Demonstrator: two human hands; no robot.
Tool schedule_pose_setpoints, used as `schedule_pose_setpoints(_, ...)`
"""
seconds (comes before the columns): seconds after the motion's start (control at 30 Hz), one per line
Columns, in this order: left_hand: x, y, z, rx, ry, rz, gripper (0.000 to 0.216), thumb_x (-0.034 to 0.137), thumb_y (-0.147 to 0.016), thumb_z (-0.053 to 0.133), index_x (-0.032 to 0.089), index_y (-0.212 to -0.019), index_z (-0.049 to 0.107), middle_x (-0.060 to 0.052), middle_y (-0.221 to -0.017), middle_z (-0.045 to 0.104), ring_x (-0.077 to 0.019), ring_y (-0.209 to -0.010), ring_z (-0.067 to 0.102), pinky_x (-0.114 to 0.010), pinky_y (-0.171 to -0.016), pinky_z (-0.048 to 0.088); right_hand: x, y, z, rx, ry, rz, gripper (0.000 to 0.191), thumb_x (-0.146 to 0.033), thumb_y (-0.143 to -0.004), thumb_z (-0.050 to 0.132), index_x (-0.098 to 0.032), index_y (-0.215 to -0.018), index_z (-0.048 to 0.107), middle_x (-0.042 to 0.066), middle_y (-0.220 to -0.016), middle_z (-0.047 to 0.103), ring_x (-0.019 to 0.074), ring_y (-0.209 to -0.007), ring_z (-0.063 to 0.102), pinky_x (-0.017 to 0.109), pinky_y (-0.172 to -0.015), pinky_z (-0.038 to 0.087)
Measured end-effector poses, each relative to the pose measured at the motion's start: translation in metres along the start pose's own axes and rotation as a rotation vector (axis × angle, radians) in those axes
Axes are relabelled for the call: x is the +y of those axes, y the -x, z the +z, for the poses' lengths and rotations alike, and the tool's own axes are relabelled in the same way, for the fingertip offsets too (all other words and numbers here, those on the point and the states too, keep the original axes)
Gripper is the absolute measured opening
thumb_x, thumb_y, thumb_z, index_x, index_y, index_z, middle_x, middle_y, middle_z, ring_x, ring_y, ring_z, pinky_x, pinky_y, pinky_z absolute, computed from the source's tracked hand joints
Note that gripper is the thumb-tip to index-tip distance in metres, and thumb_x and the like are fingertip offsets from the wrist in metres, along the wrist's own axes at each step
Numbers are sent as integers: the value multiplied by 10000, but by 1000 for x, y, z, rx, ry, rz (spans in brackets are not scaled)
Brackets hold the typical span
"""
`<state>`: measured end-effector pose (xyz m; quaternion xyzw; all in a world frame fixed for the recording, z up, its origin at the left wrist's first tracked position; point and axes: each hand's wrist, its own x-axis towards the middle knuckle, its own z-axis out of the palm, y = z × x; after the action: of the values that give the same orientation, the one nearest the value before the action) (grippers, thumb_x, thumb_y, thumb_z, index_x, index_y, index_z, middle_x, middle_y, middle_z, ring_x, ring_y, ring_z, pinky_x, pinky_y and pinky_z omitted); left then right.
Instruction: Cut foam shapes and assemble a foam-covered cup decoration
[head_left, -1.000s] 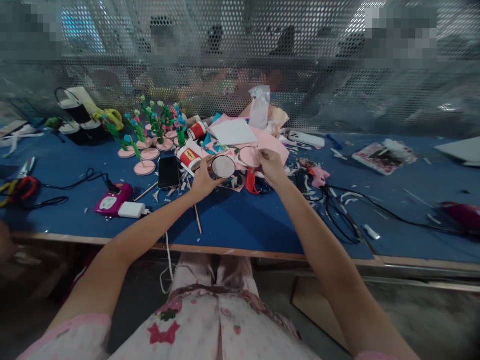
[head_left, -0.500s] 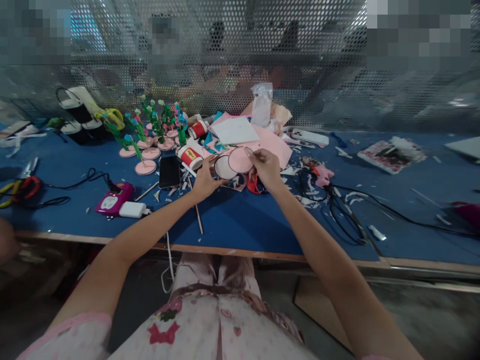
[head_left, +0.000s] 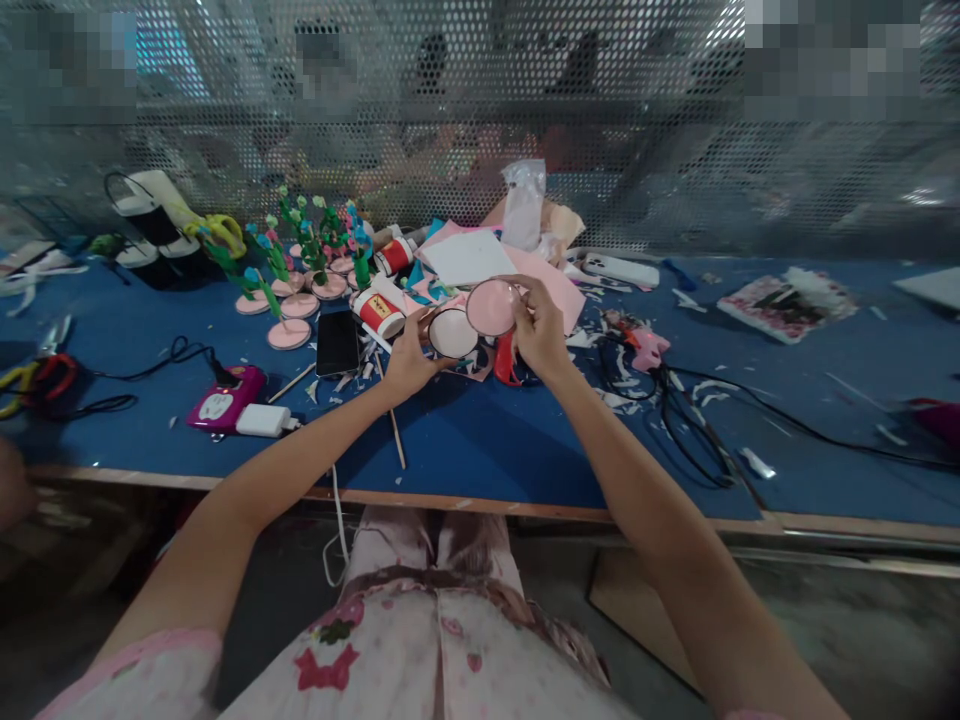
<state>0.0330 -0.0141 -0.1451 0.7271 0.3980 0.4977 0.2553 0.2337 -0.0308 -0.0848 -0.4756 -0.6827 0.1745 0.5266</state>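
My left hand [head_left: 411, 358] is closed around a round, whitish piece with a dark rim [head_left: 453, 334]; whether it is a flat disc or the end of something deeper I cannot tell. Between the thumb and fingers of my right hand [head_left: 537, 325] is a pink disc with a dark edge [head_left: 492, 307], held by its right side. The disc is tilted up just above and to the right of the whitish piece. Below my right hand lies a red object [head_left: 506, 362], partly hidden. Paper scraps surround both hands.
Flower stems on pink round bases [head_left: 289, 333] stand at left, beside a black phone [head_left: 337, 344] and red-and-white containers [head_left: 379, 313]. A purple power bank [head_left: 225, 400], scissors [head_left: 56, 365] and a stick [head_left: 397, 440] lie nearer. Cables [head_left: 690, 440] run right; perforated mesh [head_left: 450, 130] rises behind.
My right hand has lifted the pink disc slightly and turned it, so it no longer overlaps as much of the whitish piece. The left hand has stayed nearly still.
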Motion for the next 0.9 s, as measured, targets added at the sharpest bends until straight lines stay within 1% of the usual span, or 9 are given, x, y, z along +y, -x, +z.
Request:
schedule_pose_setpoints(0.1,2,1,-1,-10,7,-5,877,367,-563,816,182,-1273,334,-197,-1333,491,-298,-1202,527,-441,-937,511,8,-3,-4,69,64,-7,414,-540,-895,379,-240,-1153,502,34,-750,540,168,-627,530,328,-651,458)
schedule_pose_setpoints(0.27,4,1,-3,-12,-6,18,856,384,-590,798,175,-1275,328,-200,-1345,474,-291,-1234,500,-434,-971,488,24,-10,-10,129,45,-7,377,-489,-887,439,-254,-1182,433,38,-829,544,147,-614,522,317,-616,450)
schedule_pose_setpoints(0.37,5,2,-4,-6,-52,17,844,401,-600,791,188,-1277,334,-184,-1335,489,-291,-1230,505,-435,-973,485,27,-13,-14,144,69,-18,343,-493,-890,421,-242,-1117,480,41,-808,554,151,-611,526,319,-609,445)
schedule_pose_setpoints(0.47,4,1,-4,-2,-62,12,858,413,-591,795,184,-1280,336,-185,-1333,492,-298,-1231,501,-443,-979,477,25,-12,-18,136,104,1,334,-496,-897,401,-231,-1057,525,28,-717,555,150,-575,535,313,-604,446)
schedule_pose_setpoints(0.53,4,1,-4,7,-47,2,875,421,-580,799,168,-1279,337,-199,-1335,486,-309,-1239,491,-451,-976,477,23,-11,-18,126,64,31,348,-505,-880,437,-239,-1091,509,4,-660,550,139,-512,525,295,-550,438)
schedule_pose_setpoints(0.63,4,1,-3,18,-23,-19,875,406,-577,802,156,-1276,339,-213,-1344,472,-313,-1226,501,-448,-955,491,20,-9,-11,126,-88,84,431,-526,-795,567,-264,-1123,467,-39,-606,548,123,-438,509,268,-468,424)
schedule_pose_setpoints(0.7,3,0,-2,15,-8,-20,876,382,-577,806,162,-1279,331,-214,-1355,462,-302,-1205,520,-434,-940,504,17,-9,-3,116,-197,152,443,-540,-714,649,-253,-1014,495,-48,-578,550,124,-423,518,261,-434,422)
schedule_pose_setpoints(0.8,2,0,-1,16,5,-11,897,375,-571,811,169,-1288,312,-218,-1363,451,-300,-1192,531,-427,-920,519,8,-6,8,65,-293,264,412,-553,-630,707,-222,-760,499,-34,-525,541,131,-408,526,262,-394,415)
schedule_pose_setpoints(0.9,2,-1,-2,22,-5,-6,893,413,-575,804,172,-1284,315,-217,-1353,459,-312,-1201,522,-439,-912,523,-4,0,15,31,-311,298,420,-554,-600,726,-216,-661,486,-40,-461,516,122,-369,495,252,-363,387)
